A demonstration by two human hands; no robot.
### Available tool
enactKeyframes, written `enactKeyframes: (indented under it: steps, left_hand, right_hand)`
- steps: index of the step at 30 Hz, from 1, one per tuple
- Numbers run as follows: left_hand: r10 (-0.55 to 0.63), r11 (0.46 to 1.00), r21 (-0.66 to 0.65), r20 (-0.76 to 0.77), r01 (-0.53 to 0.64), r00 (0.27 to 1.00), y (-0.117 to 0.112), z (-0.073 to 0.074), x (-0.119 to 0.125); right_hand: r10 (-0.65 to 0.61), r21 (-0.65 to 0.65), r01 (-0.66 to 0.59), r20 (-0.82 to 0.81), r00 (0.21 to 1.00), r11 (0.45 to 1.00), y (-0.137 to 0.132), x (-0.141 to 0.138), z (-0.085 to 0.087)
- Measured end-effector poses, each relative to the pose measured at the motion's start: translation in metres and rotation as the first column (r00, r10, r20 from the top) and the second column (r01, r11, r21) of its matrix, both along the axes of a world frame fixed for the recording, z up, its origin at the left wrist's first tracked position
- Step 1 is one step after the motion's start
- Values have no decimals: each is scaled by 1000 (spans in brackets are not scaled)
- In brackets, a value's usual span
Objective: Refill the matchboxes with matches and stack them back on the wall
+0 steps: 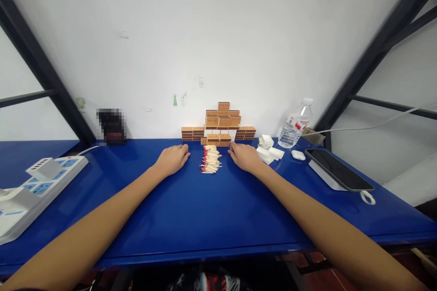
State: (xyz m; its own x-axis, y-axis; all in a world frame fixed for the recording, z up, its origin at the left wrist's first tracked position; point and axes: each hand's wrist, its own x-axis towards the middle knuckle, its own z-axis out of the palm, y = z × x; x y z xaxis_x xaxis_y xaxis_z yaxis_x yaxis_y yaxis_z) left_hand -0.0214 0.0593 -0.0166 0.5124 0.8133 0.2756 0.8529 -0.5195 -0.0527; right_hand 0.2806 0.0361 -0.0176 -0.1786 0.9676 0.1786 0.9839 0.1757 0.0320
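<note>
A pile of red-tipped matches (pixel 210 160) lies on the blue table (pixel 205 209) between my two hands. My left hand (pixel 172 158) rests palm down just left of the pile, fingers stretched flat, holding nothing. My right hand (pixel 244 156) lies flat just right of the pile, fingers extended, also holding nothing. Behind the matches, a stack of orange matchboxes (pixel 220 123) stands against the white wall. Several white inner trays (pixel 268 149) lie right of my right hand.
A white power strip (pixel 36 186) sits at the left edge. A water bottle (pixel 295 123), a small white earbud case (pixel 298 155) and a dark phone on a white stand (pixel 337 170) are at the right. A dark blurred object (pixel 111 126) stands by the wall. Black shelf struts frame both sides.
</note>
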Motion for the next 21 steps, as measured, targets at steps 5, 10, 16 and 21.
enactKeyframes:
  steps: [5,10,16,21]
  left_hand:
    - [-42,998,-52,27,43,999,0,0,-1]
    - [-22,997,-78,62,27,998,0,0,-3]
    - [-13,996,-93,58,19,998,1,1,-2]
    - [-15,995,-93,64,20,998,2,-1,-4]
  right_hand:
    - [55,-60,-57,-39,998,997,1,8,-1]
    - [99,-104,-108,-85,991,989,3,16,-2]
    - [109,-127,-125,-127,986,984,-2,16,4]
    - [109,-138,-127,-133,985,982,-3,16,5]
